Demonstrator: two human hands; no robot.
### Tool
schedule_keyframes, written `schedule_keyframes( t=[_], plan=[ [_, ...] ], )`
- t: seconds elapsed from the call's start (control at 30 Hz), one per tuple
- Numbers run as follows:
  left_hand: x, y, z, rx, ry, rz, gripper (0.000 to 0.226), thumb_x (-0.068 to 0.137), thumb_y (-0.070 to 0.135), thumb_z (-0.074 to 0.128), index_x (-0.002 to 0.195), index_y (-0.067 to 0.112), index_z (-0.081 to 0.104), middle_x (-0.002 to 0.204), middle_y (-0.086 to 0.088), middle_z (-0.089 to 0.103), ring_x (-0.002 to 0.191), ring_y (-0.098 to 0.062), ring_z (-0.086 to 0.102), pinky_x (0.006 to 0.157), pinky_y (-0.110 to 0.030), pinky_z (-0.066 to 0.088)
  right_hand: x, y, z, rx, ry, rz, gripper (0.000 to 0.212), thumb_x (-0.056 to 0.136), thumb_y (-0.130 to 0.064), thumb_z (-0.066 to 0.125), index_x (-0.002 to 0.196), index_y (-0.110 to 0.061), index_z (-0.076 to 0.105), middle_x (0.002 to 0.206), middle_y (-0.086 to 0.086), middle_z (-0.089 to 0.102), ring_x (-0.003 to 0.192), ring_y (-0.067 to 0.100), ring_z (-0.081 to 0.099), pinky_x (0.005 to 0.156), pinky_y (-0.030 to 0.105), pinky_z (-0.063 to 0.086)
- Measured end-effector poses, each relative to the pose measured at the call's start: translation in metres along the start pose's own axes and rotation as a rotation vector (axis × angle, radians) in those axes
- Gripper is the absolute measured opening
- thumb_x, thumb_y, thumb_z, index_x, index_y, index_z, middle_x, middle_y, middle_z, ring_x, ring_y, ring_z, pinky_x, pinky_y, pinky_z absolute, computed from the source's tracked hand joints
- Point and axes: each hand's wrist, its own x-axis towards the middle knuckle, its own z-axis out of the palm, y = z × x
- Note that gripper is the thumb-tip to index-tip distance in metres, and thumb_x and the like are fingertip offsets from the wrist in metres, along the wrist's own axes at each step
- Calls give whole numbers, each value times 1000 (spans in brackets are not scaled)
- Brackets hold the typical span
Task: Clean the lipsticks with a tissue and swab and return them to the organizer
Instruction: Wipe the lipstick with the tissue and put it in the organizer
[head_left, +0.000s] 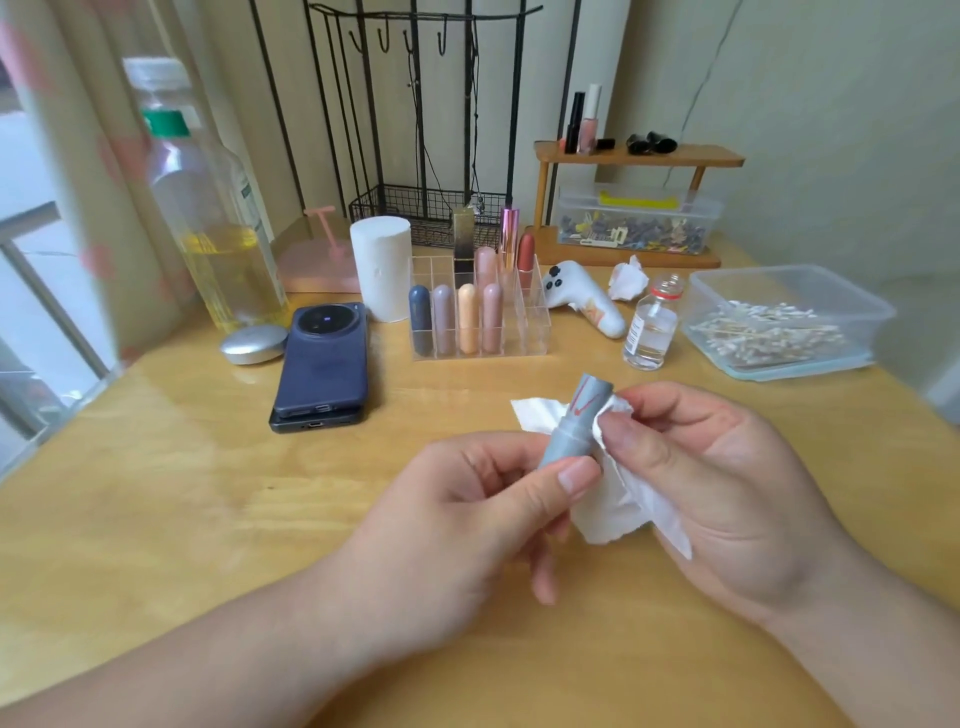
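Note:
My left hand (467, 525) pinches the lower end of a grey lipstick tube (574, 423) that has red streaks near its top; the tube tilts up and to the right. A white tissue (618, 499) is pinched in my right hand (717, 483), whose thumb presses it against the tube's right side. A clear acrylic organizer (535, 332) stands behind on the table and holds several lipsticks (467, 325) upright. A clear plastic box of cotton swabs (779, 327) sits at the right.
Two stacked phones (322, 364) and a silver oval case (253, 344) lie at the left, beside a large oil bottle (213, 218). A tissue roll (380, 267), a white handheld device (587, 301), a crumpled tissue (628, 280) and a small glass bottle (652, 327) surround the organizer. A wooden shelf (639, 156) stands behind.

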Motion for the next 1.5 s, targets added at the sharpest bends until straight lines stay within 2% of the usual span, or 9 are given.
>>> schedule_keyframes(
  t=[0.07,0.2,0.53,0.7,0.83,0.93,1.03,1.13,1.5],
  plan=[
    [0,-1,-4,-71,-71,-41,37,96,31,61,89,-5,63,69,-2,54,52,-21,53,58,-28,46,1,-1,0,52,-45,13,25,68,-22,86,85,-9,73,84,25,70,73,36,69,69,41,56],
    [1,1,-4,-249,-223,-69,30,100,28,57,83,3,63,69,-5,50,54,-17,38,58,-33,54,0,-1,-4,-44,-67,76,41,71,-37,86,89,-3,73,84,26,70,77,40,68,82,56,53],
    [1,11,-7,-649,-572,-303,44,104,23,43,127,-15,42,79,-6,44,56,-12,29,73,-35,61,-10,-11,6,-35,-203,103,36,76,-45,80,83,-10,75,80,17,72,73,27,69,71,34,55],
    [-3,14,1,-245,-259,-192,42,99,23,54,107,-17,62,62,-12,56,54,-16,41,61,-21,54,-7,-7,4,-35,-156,97,38,81,-39,78,84,-3,68,72,22,66,61,51,57,60,64,42],
    [-14,18,8,286,21,14,20,95,32,63,92,22,79,64,7,68,53,2,56,56,-8,43,-9,-8,11,-70,-110,-6,12,85,-19,71,77,-11,75,66,4,68,56,14,62,54,18,48],
    [-13,15,4,273,47,18,15,94,33,66,86,25,77,68,9,69,59,0,60,60,-11,46,-9,-7,11,-81,-124,-36,18,86,-21,65,83,-5,74,70,10,68,60,19,65,58,22,52],
    [-9,11,-3,-55,-194,-81,26,100,28,57,101,7,73,89,-18,67,79,-18,61,74,-24,51,-9,-10,6,-68,-181,30,35,88,-33,72,90,2,67,74,22,68,60,38,66,59,40,51],
    [-10,13,0,-346,-315,-179,32,103,24,52,108,-4,66,89,-14,65,77,-22,60,74,-31,54,-9,-14,1,-9,-226,96,38,87,-33,72,91,4,64,71,22,67,57,34,66,58,35,52],
    [-14,18,14,185,220,-127,22,76,23,87,72,15,67,59,2,65,50,-10,56,50,-19,44,-12,-6,8,-256,-74,-87,35,82,-43,74,84,-8,74,75,6,68,71,21,60,66,30,49]
  ],
)
